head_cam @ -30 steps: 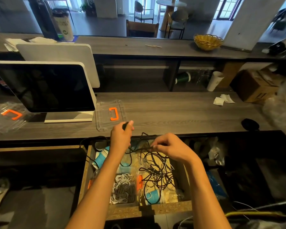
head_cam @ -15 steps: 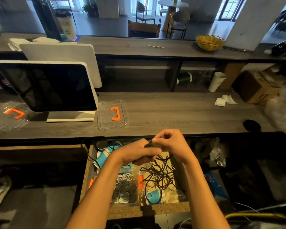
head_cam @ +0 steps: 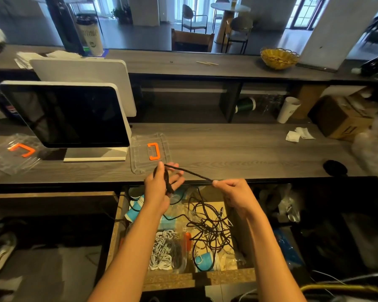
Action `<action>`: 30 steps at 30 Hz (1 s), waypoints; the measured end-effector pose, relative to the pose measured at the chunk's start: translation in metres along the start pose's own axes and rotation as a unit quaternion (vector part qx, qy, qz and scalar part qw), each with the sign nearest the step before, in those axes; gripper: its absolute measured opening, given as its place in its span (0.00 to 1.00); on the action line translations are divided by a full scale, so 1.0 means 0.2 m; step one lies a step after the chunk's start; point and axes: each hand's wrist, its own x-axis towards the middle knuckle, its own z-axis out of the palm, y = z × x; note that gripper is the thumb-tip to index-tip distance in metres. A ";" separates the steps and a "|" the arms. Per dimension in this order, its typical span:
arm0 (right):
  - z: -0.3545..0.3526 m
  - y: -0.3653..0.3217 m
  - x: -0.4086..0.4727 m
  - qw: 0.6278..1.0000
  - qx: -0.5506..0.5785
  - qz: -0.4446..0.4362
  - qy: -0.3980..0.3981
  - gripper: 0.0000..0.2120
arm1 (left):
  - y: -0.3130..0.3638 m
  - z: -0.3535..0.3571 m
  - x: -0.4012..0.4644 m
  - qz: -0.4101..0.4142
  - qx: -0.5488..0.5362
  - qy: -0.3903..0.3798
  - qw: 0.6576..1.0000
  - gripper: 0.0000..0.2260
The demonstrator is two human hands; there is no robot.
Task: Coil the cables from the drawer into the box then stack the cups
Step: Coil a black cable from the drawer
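Note:
A black cable (head_cam: 190, 172) runs taut between my two hands above the open drawer (head_cam: 183, 277). My left hand (head_cam: 159, 188) holds a few loops of it wound round the palm, with the thumb over them. My right hand (head_cam: 234, 192) pinches the cable further along. The rest of it trails down into a black tangle (head_cam: 210, 225) in the drawer. A clear box (head_cam: 168, 253) in the drawer holds coiled grey and white cables. Blue paper cups (head_cam: 203, 260) lie among the cables, one near the front and one (head_cam: 133, 211) at the back left.
Two clear lids with orange handles lie on the counter, one (head_cam: 151, 151) just beyond my left hand and one (head_cam: 13, 153) at the far left. A dark monitor (head_cam: 68, 114) stands left. A white cup (head_cam: 288, 110), crumpled tissues (head_cam: 299, 135) and a cardboard box (head_cam: 340, 118) sit at the right.
My hands were together over the drawer; they have drawn apart, the left rising toward the counter with loops on it and the right pulling the cable out to the right.

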 end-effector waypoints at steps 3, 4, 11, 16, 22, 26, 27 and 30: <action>0.00 0.00 -0.01 1.000 -0.020 0.002 -0.006 0.11 | 0.04 0.01 0.00 -0.038 -0.246 -0.040 0.968 0.17; 0.00 0.00 -0.02 1.000 -0.031 -0.002 -0.004 0.11 | 0.05 0.02 -0.01 -0.039 -0.273 -0.045 0.960 0.16; -0.11 -0.10 -0.04 0.990 -0.117 -0.070 0.027 0.02 | 0.03 0.03 -0.01 0.198 0.230 0.038 0.952 0.15; -0.11 -0.22 -0.09 0.973 -0.165 -0.164 -0.002 0.04 | -0.02 0.10 -0.01 0.228 0.495 -0.003 0.838 0.20; -0.03 -0.27 -0.07 0.968 -0.099 -0.231 0.008 0.05 | -0.01 0.18 -0.14 0.039 0.531 -0.174 0.829 0.40; 0.00 -0.20 -0.03 0.974 -0.087 -0.199 0.057 0.05 | 0.00 0.17 -0.19 -0.091 0.439 -0.331 0.830 0.44; 0.01 -0.19 -0.02 0.977 -0.082 -0.187 0.064 0.05 | 0.02 0.17 -0.19 -0.096 0.410 -0.367 0.829 0.38; 0.03 -0.15 0.00 0.982 -0.069 -0.158 0.074 0.04 | 0.05 0.17 -0.19 -0.050 0.400 -0.439 0.803 0.14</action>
